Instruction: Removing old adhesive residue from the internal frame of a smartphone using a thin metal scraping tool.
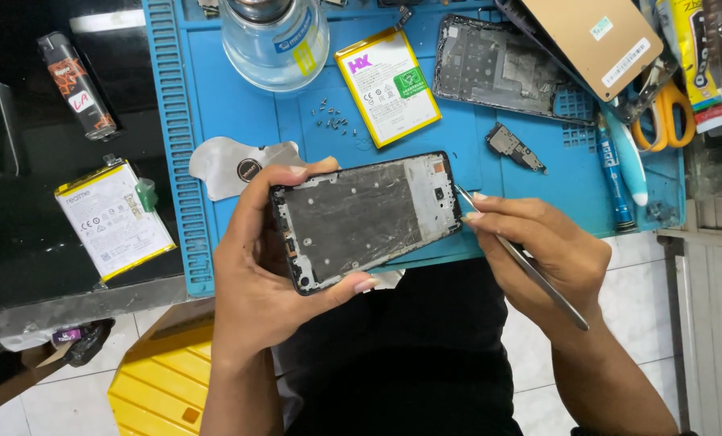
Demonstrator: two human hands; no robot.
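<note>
On the dark bench at the far left lie a black lighter (77,85) and, nearer the front edge, a white battery (113,219) with a yellow rim. The blue work mat (215,105) begins beside them. The left hand (260,266) is closed around an opened phone frame (366,218), thumb along its upper edge and fingers under its lower edge, holding it just off the mat's front edge above the person's lap. On the mat behind it sit a clear bottle (274,40), small loose screws (331,117) and a second battery (387,85). The right hand (542,250) pinches metal tweezers (522,260), their tip touching the frame's right end. Orange-handled scissors (666,115) lie at the mat's right edge.
</note>
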